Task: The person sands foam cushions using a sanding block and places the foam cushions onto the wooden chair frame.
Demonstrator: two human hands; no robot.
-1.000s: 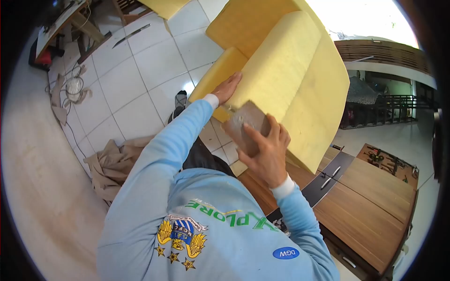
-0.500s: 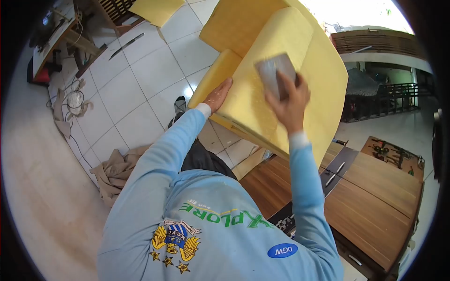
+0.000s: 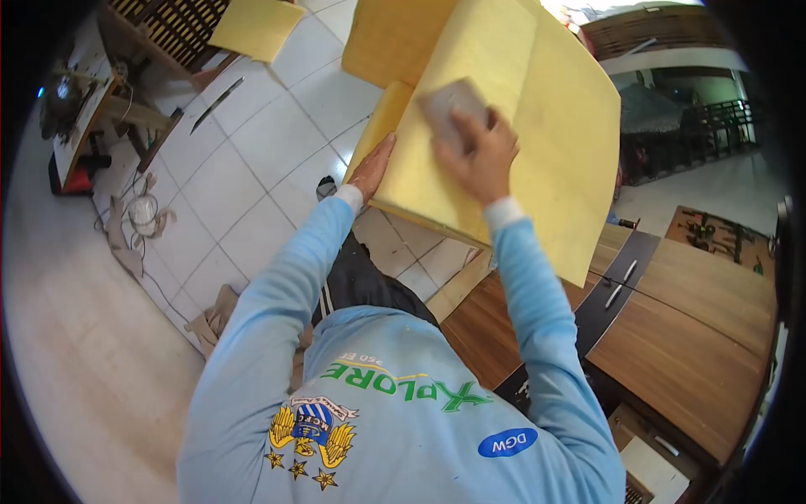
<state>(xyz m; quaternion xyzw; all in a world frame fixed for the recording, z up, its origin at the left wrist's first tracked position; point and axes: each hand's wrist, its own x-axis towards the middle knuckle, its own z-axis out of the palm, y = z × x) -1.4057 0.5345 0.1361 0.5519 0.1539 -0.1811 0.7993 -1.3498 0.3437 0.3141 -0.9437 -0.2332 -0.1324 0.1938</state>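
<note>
A large yellow foam chair form (image 3: pixel 546 160) stands in front of me, with a rounded arm and flat side panels. My right hand (image 3: pixel 483 155) is closed around a grey rectangular block (image 3: pixel 453 105), which looks like a sanding block and is slightly blurred. The block lies against the top of the foam arm; its underside is hidden. Against the left edge of that same arm rests my left hand (image 3: pixel 372 170), fingers stretched out and holding nothing.
A wooden cabinet (image 3: pixel 672 328) with metal handles stands at right, a board with dark tools (image 3: pixel 722 239) beyond it. At left are a work table (image 3: pixel 88 118), cords and scraps (image 3: pixel 144 214). A yellow foam sheet (image 3: pixel 256 27) and a long thin strip (image 3: pixel 217 105) lie further back.
My right hand has moved the grey block left and slightly up along the foam arm. My left hand stays against the foam edge. The view has shifted a little.
</note>
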